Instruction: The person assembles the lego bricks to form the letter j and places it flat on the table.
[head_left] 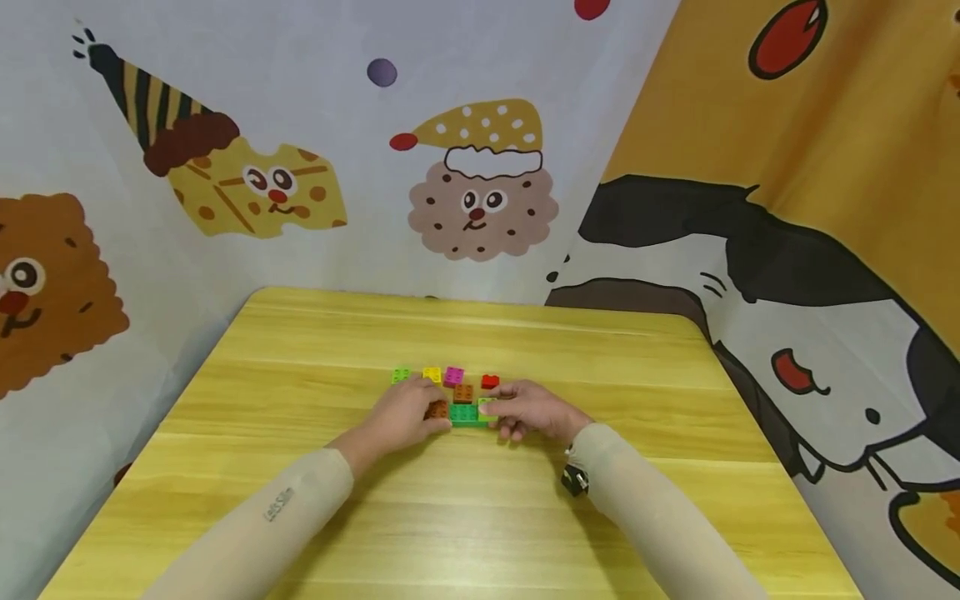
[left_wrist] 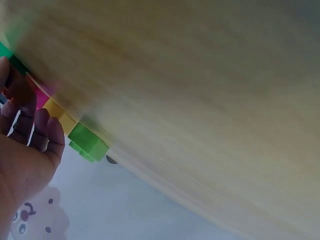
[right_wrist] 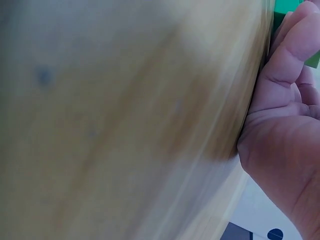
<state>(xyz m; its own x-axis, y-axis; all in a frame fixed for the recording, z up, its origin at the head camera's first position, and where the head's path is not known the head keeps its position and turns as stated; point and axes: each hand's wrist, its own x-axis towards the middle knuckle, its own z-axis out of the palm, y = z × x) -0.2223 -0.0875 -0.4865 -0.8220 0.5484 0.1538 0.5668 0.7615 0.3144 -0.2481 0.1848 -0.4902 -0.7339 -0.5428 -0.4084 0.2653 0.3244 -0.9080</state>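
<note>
A long green toy building brick [head_left: 463,415] lies between the two hands near the middle of the table. My left hand [head_left: 397,418] grips a brown brick [head_left: 437,410] at the green brick's left end, thumb in front and fingers behind. At the opposite end, my right hand [head_left: 536,410] pinches a light green brick [head_left: 486,408], which overlaps the long brick in the head view. Another brown brick [head_left: 463,393] sits just behind the long one. In the right wrist view, the fingers hide most of the light green brick [right_wrist: 314,61].
Behind the hands, a lime brick [head_left: 401,375], a yellow brick [head_left: 432,373], a magenta brick [head_left: 453,377] and a red brick [head_left: 491,382] form a loose row on the wooden table [head_left: 465,517]. A cartoon-printed curtain [head_left: 337,267] hangs beyond the table's far edge.
</note>
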